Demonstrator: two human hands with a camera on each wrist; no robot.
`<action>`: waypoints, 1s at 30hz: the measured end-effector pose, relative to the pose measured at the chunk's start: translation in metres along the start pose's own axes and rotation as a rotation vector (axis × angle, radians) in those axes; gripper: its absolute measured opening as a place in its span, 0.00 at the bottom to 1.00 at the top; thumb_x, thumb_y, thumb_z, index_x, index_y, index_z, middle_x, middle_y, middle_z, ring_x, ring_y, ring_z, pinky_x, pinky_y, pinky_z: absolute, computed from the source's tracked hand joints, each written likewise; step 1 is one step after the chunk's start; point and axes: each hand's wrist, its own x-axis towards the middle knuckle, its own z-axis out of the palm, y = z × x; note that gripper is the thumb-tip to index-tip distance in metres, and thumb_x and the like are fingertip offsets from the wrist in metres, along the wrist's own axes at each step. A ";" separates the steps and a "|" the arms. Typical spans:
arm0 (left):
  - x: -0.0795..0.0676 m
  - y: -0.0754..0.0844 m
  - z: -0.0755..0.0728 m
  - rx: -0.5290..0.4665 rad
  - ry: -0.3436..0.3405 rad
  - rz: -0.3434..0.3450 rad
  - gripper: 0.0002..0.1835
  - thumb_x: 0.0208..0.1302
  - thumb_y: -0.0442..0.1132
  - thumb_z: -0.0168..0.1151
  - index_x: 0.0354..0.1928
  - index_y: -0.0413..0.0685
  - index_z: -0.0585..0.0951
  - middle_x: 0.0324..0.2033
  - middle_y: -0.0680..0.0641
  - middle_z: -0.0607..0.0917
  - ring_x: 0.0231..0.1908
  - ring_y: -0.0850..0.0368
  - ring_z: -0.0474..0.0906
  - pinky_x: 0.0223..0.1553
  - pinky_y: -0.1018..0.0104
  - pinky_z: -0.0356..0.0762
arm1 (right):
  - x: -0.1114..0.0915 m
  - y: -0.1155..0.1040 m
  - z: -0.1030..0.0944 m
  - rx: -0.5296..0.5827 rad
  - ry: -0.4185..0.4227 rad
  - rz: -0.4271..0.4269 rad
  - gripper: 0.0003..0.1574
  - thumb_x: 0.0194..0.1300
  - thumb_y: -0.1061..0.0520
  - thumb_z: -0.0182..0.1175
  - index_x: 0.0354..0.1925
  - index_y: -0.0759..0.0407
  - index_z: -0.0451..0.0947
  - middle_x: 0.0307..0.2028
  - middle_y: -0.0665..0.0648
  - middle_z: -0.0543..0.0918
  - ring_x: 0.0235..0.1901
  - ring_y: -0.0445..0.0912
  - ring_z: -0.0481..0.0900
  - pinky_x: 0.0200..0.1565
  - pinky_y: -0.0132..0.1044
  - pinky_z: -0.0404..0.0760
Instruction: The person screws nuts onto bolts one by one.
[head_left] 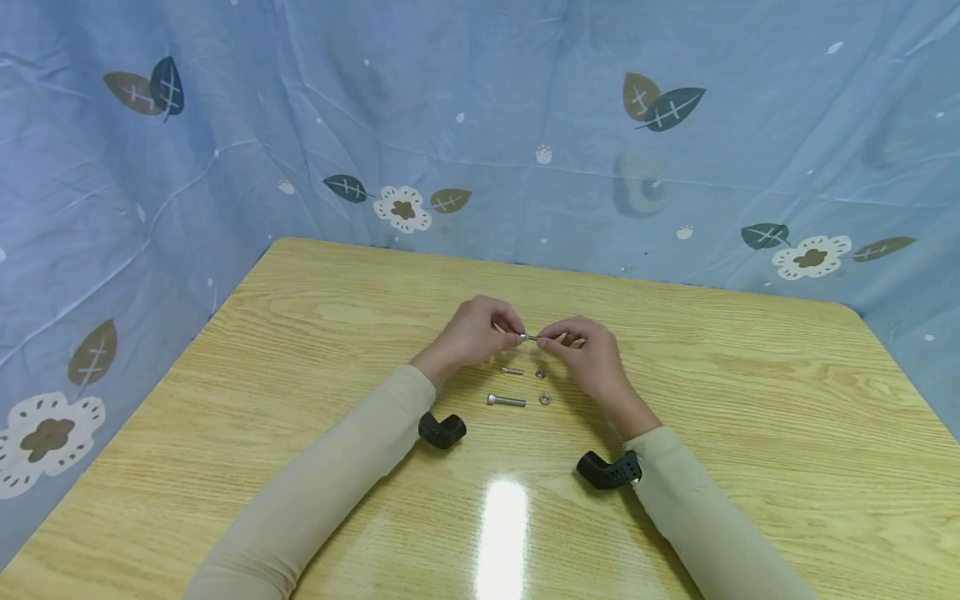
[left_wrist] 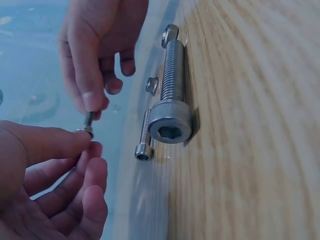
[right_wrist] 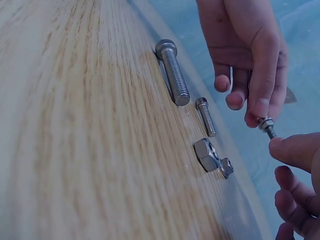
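Above the far middle of the table, my left hand [head_left: 471, 333] and right hand [head_left: 588, 354] meet at a small bolt [right_wrist: 271, 132]. A metal nut [right_wrist: 266, 123] sits on it, close against the left fingertips. Left thumb and forefinger pinch the bolt at the nut end, while the right thumb and forefinger pinch the threaded shank's other side. Fingers hide both ends, so I cannot tell where the bolt's head is. Nearer me lie a large socket-head bolt [head_left: 507, 401], a small socket-head bolt [head_left: 512, 371], a larger nut [head_left: 545, 399] and a smaller nut [head_left: 540, 374].
The wood-grain table [head_left: 315, 400] carries a bright glare patch near its front. A blue patterned cloth [head_left: 480, 125] hangs behind the table and along its left side. Black wrist mounts [head_left: 442, 431] stick out from both sleeves.
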 end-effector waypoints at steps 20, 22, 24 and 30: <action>0.011 -0.002 0.000 0.073 -0.060 -0.037 0.02 0.61 0.37 0.67 0.32 0.47 0.85 0.30 0.49 0.85 0.27 0.55 0.79 0.26 0.68 0.76 | 0.007 0.005 0.005 -0.059 -0.043 -0.014 0.05 0.63 0.57 0.66 0.37 0.56 0.86 0.39 0.58 0.81 0.30 0.48 0.72 0.28 0.36 0.71; 0.012 -0.003 0.000 0.066 -0.068 -0.045 0.02 0.61 0.36 0.67 0.33 0.47 0.85 0.29 0.49 0.85 0.26 0.55 0.79 0.26 0.68 0.76 | 0.008 0.005 0.005 -0.058 -0.049 -0.003 0.05 0.63 0.57 0.66 0.37 0.56 0.86 0.40 0.58 0.81 0.30 0.48 0.72 0.29 0.36 0.71; 0.013 -0.003 0.000 0.063 -0.077 -0.056 0.02 0.61 0.36 0.67 0.33 0.46 0.85 0.29 0.49 0.85 0.26 0.55 0.78 0.26 0.68 0.76 | 0.008 0.005 0.006 -0.057 -0.055 0.006 0.05 0.63 0.57 0.66 0.37 0.56 0.86 0.40 0.58 0.80 0.31 0.48 0.72 0.29 0.36 0.71; 0.016 -0.005 0.000 0.072 -0.100 -0.078 0.01 0.61 0.35 0.67 0.34 0.45 0.85 0.28 0.48 0.84 0.27 0.56 0.77 0.27 0.69 0.74 | 0.010 0.005 0.006 -0.078 -0.070 0.014 0.05 0.61 0.57 0.67 0.37 0.56 0.87 0.37 0.57 0.80 0.29 0.47 0.70 0.29 0.35 0.70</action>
